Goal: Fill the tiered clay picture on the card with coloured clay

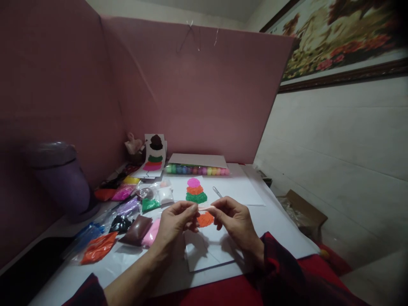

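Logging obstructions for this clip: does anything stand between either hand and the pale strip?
Nothing visible does: the left hand and the right hand each pinch an end of the pale strip directly.

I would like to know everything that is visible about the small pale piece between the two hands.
The pale piece is small, thin and pinkish, and looks like soft modelling clay, though this is not certain. It spans roughly level between the fingertips of the left hand and the right hand, which pinch its ends and hide them. In this view it appears just above the orange patch. No separate parts can be made out.
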The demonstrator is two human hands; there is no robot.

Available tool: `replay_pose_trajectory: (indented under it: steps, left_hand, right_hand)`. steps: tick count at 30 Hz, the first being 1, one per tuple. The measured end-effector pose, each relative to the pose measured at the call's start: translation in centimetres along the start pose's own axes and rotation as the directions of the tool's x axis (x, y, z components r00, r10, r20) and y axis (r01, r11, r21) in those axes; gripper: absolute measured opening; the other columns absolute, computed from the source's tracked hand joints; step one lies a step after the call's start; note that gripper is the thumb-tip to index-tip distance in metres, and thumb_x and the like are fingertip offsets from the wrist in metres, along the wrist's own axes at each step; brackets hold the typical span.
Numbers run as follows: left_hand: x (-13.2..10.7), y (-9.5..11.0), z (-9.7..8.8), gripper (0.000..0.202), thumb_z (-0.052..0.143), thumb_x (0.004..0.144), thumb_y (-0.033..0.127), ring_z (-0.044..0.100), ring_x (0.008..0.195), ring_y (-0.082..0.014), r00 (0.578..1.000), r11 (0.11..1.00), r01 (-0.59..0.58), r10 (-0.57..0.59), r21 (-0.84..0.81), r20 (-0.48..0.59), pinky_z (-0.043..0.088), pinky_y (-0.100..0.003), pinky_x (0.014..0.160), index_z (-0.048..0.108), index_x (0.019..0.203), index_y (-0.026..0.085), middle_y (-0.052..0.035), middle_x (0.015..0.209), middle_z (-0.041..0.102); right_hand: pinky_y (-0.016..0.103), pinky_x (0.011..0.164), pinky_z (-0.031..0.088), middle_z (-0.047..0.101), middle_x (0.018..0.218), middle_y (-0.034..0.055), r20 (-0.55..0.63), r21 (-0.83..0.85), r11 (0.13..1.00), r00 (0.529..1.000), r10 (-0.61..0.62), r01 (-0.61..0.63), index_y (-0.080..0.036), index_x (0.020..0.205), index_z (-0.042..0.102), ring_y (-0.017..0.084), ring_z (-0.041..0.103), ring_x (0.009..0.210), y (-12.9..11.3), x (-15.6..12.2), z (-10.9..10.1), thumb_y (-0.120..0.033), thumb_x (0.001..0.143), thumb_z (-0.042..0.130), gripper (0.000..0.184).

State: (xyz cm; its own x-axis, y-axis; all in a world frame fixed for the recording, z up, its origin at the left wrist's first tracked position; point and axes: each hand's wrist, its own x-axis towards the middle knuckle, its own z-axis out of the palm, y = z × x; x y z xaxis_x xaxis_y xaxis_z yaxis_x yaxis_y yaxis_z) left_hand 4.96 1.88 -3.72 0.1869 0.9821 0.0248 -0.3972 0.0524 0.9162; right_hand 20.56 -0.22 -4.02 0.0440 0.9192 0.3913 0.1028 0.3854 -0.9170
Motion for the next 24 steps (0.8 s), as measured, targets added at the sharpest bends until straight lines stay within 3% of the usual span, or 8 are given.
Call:
replay_pose_trajectory:
  steps: [4, 7, 10, 14, 19, 24]
  left_hand:
    - [-0.05, -0.11, -0.06, 0.030, 0.078, 0.062, 0.030, 0.054, 0.044, -0.0097, 0.998, 0.999, 0.025, -0.023, -0.021, 0.064, 0.044, -0.021, 0.042, 0.067, 0.084, 0.011, -0.0009, 0.056, 0.062]
    - [-0.32, -0.10, 0.19, 0.035, 0.076, 0.065, 0.030, 0.053, 0.044, -0.0098, 0.992, 0.999, 0.043, -0.044, 0.012, 0.118, 0.044, -0.021, 0.042, 0.066, 0.092, 0.011, -0.0006, 0.056, 0.062]
    - [-0.60, -0.03, 0.45, 0.028, 0.073, 0.069, 0.031, 0.052, 0.043, -0.0087, 0.986, 0.998, 0.021, -0.031, 0.067, 0.162, 0.044, -0.020, 0.042, 0.066, 0.085, 0.010, -0.0008, 0.055, 0.061]
    - [-0.61, -0.22, 0.43, 0.024, 0.074, 0.068, 0.032, 0.050, 0.038, -0.0082, 0.981, 0.995, 0.003, -0.022, 0.099, 0.191, 0.042, -0.019, 0.037, 0.063, 0.071, 0.011, 0.0012, 0.050, 0.058]
    - [-0.45, -0.39, 0.33, 0.030, 0.069, 0.072, 0.040, 0.051, 0.039, -0.0089, 0.981, 0.996, 0.034, -0.049, 0.083, 0.189, 0.042, -0.019, 0.037, 0.064, 0.072, 0.010, 0.0002, 0.052, 0.058]
    - [-0.44, -0.21, 0.27, 0.025, 0.073, 0.069, 0.033, 0.055, 0.046, -0.0110, 0.974, 0.997, 0.043, -0.057, 0.065, 0.219, 0.046, -0.023, 0.045, 0.064, 0.077, 0.011, -0.0027, 0.059, 0.062]
  right_hand:
    - [0.019, 0.037, 0.042, 0.058, 0.059, -0.0013, -0.024, 0.026, 0.998, 0.998, 0.050, -0.049, -0.016, 0.076, 0.063, 0.010, 0.053, 0.048, 0.33, 0.22, 0.03, -0.030, 0.075, 0.068, 0.015]
    - [0.021, 0.044, 0.048, 0.063, 0.071, 0.0013, 0.049, 0.015, 1.000, 0.999, 0.012, -0.012, -0.017, 0.084, 0.064, 0.013, 0.059, 0.058, 0.28, -0.01, 0.14, -0.024, 0.074, 0.069, 0.013]
    - [0.025, 0.053, 0.051, 0.065, 0.075, 0.0020, 0.157, -0.044, 0.997, 0.986, -0.060, 0.067, -0.018, 0.090, 0.065, 0.014, 0.060, 0.062, 0.02, -0.38, 0.21, -0.017, 0.074, 0.066, 0.016]
    - [0.025, 0.051, 0.051, 0.065, 0.074, 0.0019, 0.183, -0.077, 0.989, 0.977, -0.113, 0.128, -0.017, 0.085, 0.066, 0.012, 0.058, 0.058, -0.13, -0.61, 0.22, -0.018, 0.077, 0.065, 0.008]
    - [0.023, 0.049, 0.050, 0.064, 0.069, 0.0010, 0.192, -0.008, 0.995, 0.977, -0.097, 0.100, -0.017, 0.084, 0.063, 0.013, 0.060, 0.059, 0.01, -0.47, 0.20, -0.024, 0.081, 0.062, 0.008]
    - [0.025, 0.050, 0.051, 0.062, 0.070, 0.0010, 0.188, -0.050, 0.991, 0.975, -0.115, 0.127, -0.017, 0.083, 0.063, 0.012, 0.058, 0.057, -0.02, -0.41, 0.06, -0.025, 0.081, 0.062, 0.008]
